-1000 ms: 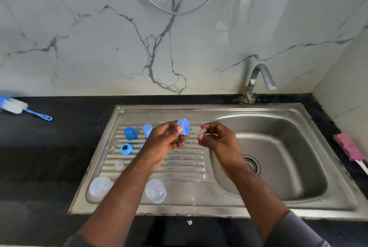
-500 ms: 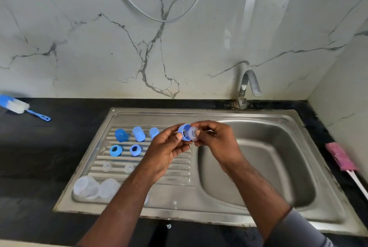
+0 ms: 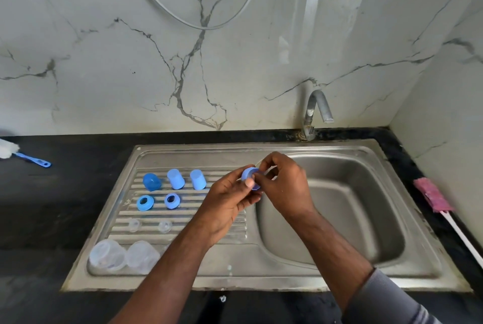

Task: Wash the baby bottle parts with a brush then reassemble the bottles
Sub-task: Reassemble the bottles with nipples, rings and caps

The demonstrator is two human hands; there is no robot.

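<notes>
Blue plastic marks the part in hand: a collar ring [image 3: 249, 176], held in the air above the sink [image 3: 183, 155] where the drainboard meets the basin. The left hand [image 3: 227, 201] carries it. Its grip is closed round the ring, with the thumb across the near side and the fingers curled beneath. The right hand [image 3: 285, 188] meets the ring from 3 o'clock, its grip narrowed to a fingertip pinch at the ring's mouth. Whether a clear teat sits between those fingertips cannot be told.

Judged step: seat a teat in the ring.
- Keep the left grip steady and clear of the opening.
- Work the right fingertips round the rim so that the flange seats evenly.
- Do not squeeze the ring out of round.
- Wet silicone is likely slippery, so hold the assembly over the drainboard, not the basin.

Remaining parts lie at 9 o'clock of the hands: blue caps [image 3: 175, 178], blue rings [image 3: 145, 203] and clear teats [image 3: 165, 226]. Clear bottles [image 3: 107, 255] lie toward 7 o'clock. A bottle brush [image 3: 15, 154] rests on the worktop [image 3: 65, 206] at far 9 o'clock.
</notes>
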